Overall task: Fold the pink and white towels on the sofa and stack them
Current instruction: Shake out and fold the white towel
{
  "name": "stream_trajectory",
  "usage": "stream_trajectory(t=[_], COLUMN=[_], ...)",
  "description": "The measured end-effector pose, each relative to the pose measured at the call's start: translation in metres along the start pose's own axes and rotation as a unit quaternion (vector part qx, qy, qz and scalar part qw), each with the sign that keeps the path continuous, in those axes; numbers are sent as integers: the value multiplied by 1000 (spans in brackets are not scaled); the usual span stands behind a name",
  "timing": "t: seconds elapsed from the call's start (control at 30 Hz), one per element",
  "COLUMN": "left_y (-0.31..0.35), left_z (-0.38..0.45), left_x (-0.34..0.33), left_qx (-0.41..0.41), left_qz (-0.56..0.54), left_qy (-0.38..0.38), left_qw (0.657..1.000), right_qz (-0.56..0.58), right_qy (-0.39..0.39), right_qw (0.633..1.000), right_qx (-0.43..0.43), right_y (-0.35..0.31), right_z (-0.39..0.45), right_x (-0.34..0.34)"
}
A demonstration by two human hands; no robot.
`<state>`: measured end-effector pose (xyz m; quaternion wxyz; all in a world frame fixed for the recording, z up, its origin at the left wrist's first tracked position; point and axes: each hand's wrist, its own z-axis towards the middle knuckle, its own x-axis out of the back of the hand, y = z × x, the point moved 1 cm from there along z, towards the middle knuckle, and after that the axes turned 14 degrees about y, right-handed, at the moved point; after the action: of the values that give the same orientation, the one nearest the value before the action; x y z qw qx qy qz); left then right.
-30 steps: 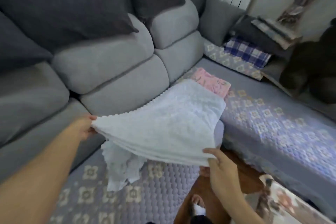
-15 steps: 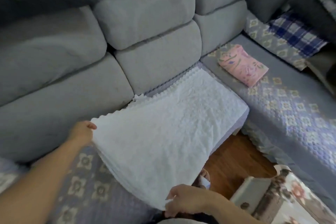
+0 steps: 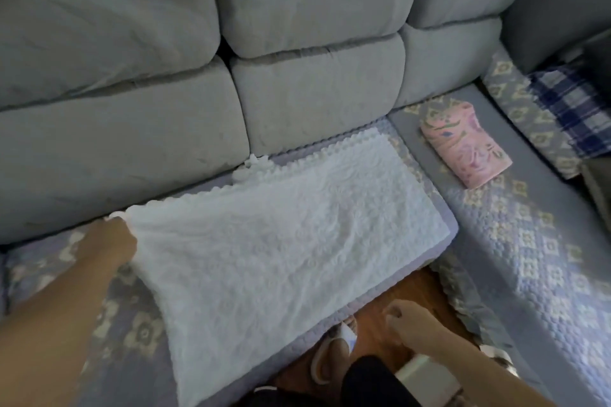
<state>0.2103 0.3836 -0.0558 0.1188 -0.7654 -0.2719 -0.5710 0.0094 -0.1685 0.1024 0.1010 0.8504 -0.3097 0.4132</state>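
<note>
No text, label, brand, number or sign can be read anywhere in the view; the folded pink floral-print towel [image 3: 466, 144] and the lilac quilted sofa cover [image 3: 529, 241] carry only patterns, no lettering.

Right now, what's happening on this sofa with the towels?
A person is folding laundry. The white textured towel lies spread flat on the quilted lilac sofa cover, and the left hand holds its near-left corner. The right hand hangs over the wooden floor with fingers curled, holding nothing. The pink patterned towel is already folded and sits apart on the corner seat, so the two are not stacked yet.
</note>
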Motion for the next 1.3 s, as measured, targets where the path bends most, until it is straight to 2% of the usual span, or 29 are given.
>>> stream_trajectory(t=[0.03, 0.1, 0.17, 0.23, 0.3, 0.43, 0.57, 0.7, 0.83, 0.97, 1.1, 1.23, 1.27, 1.3], left_y=[-12, -4, 51, 142, 215, 330, 403, 419, 405, 396, 390, 391, 392, 392], left_z=[29, 36, -23, -101, -131, -142, -118, -76, -47, -34, -25, -23, -23, -23], left_x=[-35, -68, -45, 2, -1, -48, -97, -128, -148, -153, -154, -155, -155, -156], left_qx=[30, 6, -28, -85, -113, -151, -153, -107, -100, -109, -133, -219, -233, -237], left_qz=[17, 63, 63, 28, -51, -106, -15, 55, 111, 110, 101, 95, 99, 101], left_qy=[-18, -65, -82, -109, -113, -67, -21, 41, 69, 83, 90, 124, 130, 135], left_qw=[999, 996, 994, 990, 986, 981, 988, 992, 986, 984, 982, 963, 959, 957], right_qz=[-17, -69, -108, -150, -160, -107, -43, -42, 0, 82, 183, 164, 136, 101], right_qy=[17, 10, -20, -40, -34, 34, 77, 93, 140, 233, 314, 282, 286, 312], right_qw=[999, 997, 993, 988, 986, 991, 989, 984, 979, 958, 909, 933, 934, 921], right_qx=[-27, -41, -32, -2, 36, 71, 116, 147, 146, 145, 204, 153, 163, 209], right_y=[20, 47, 51, 46, 42, 20, -19, -46, -58, -54, -39, -36, -37, -38], right_z=[14, 34, 46, 79, 145, 328, 487, 598, 659, 671, 662, 673, 676, 679], right_x=[6, 20, 39, 69, 103, 175, 218, 201, 168, 165, 172, 170, 168, 166])
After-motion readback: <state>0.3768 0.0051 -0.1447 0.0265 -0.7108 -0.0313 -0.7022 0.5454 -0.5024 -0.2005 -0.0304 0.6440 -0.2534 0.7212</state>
